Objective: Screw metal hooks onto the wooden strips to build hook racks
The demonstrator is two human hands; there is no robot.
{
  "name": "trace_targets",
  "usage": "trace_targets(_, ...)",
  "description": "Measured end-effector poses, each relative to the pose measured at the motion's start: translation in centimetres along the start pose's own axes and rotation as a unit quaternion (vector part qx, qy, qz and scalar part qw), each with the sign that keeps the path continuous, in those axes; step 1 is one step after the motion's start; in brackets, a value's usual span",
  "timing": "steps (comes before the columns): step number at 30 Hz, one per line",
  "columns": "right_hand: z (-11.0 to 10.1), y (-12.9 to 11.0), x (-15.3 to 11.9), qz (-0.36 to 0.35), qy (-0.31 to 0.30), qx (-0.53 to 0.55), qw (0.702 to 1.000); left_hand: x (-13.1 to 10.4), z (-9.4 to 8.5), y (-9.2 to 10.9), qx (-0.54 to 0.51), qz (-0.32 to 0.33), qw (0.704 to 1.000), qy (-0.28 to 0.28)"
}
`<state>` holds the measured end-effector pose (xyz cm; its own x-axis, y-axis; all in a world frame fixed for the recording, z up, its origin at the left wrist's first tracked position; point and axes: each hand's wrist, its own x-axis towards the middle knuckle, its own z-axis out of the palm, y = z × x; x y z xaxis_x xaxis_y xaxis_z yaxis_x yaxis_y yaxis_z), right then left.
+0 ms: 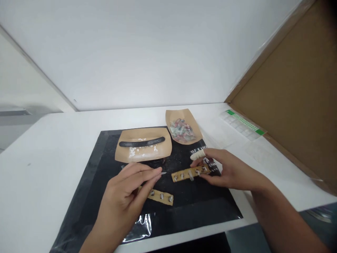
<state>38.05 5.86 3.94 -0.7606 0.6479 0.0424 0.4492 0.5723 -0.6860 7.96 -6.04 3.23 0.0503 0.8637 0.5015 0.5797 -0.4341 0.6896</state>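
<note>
My left hand (pixel 129 189) pinches a small, thin pale piece (pixel 163 173) between thumb and forefinger; its kind is too small to tell. My right hand (pixel 223 168), with a cream finger cot (pixel 198 154) on one finger, grips the right end of a tan strip (pixel 185 174). Several small shiny pieces sit in a row along that strip, and a pale translucent bit sticks out near its middle. A second tan strip (pixel 165 198) with similar shiny pieces lies on the black mat (pixel 195 211), partly hidden behind my left hand.
A brown paper tray (pixel 126 135) holds a dark curved bar (pixel 142 142) and scattered white bits. Behind it, another paper tray (pixel 171 114) carries small clear packets (pixel 183 130). At the right are a clear compartment box with a green label (pixel 244 123) and a large cardboard panel (pixel 295 95).
</note>
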Motion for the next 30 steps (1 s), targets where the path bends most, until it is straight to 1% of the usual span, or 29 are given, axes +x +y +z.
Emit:
trace_targets(2,0.1,0.9,0.0,-0.003,0.028,-0.074,0.997,-0.5,0.1,0.0,0.002,-0.009,1.0,0.003)
trace_targets(4,0.1,1.4,0.0,-0.015,0.041,-0.143,0.989,-1.1,0.4,0.2,-0.002,-0.02,1.0,0.002)
trace_targets(6,0.3,1.0,-0.2,-0.026,0.055,-0.195,0.979,-1.8,0.8,0.6,-0.009,-0.03,1.0,0.001)
trace_targets(8,0.8,-0.4,-0.6,-0.034,0.092,-0.212,0.972,-2.4,1.2,1.1,-0.013,-0.043,0.999,-0.001)
trace_targets(10,1.8,-2.5,-1.2,-0.037,0.139,-0.17,0.975,-2.9,1.5,1.6,-0.018,-0.048,0.999,-0.006)
trace_targets(11,2.6,-3.7,-1.5,-0.039,0.17,-0.116,0.978,-3.0,1.5,1.9,-0.022,-0.047,0.999,-0.008)
trace_targets(12,3.5,-4.7,-1.7,-0.032,0.142,-0.048,0.988,-3.2,1.6,2.1,-0.028,-0.044,0.999,-0.01)
trace_targets(14,5.5,-6.4,-1.9,-0.035,0.103,0.077,0.991,-3.5,1.7,2.3,-0.044,-0.039,0.998,-0.019)
trace_targets(15,6.5,-6.9,-1.9,-0.035,0.101,0.122,0.987,-3.6,1.7,2.4,-0.053,-0.039,0.998,-0.026)
trace_targets(18,8.9,-7.2,-1.7,-0.029,0.141,0.217,0.965,-4.2,2.0,2.5,-0.074,-0.027,0.996,-0.05)
trace_targets(21,10.1,-6.7,-1.8,-0.021,0.174,0.227,0.958,-4.8,2.5,2.6,-0.064,0.008,0.997,-0.043)
trace_targets(25,10.5,-6.4,-2.7,-0.015,0.201,0.189,0.961,-5.4,2.8,2.6,-0.001,0.039,0.999,-0.026)
trace_targets(28,10.6,-6.1,-3.2,0.03,0.208,0.179,0.961,-5.6,1.9,1.6,0.106,0.038,0.993,-0.023)
trace_targets(30,10.8,-5.8,-3.3,0.065,0.214,0.179,0.958,-5.7,0.9,0.5,0.175,0.032,0.983,-0.041)
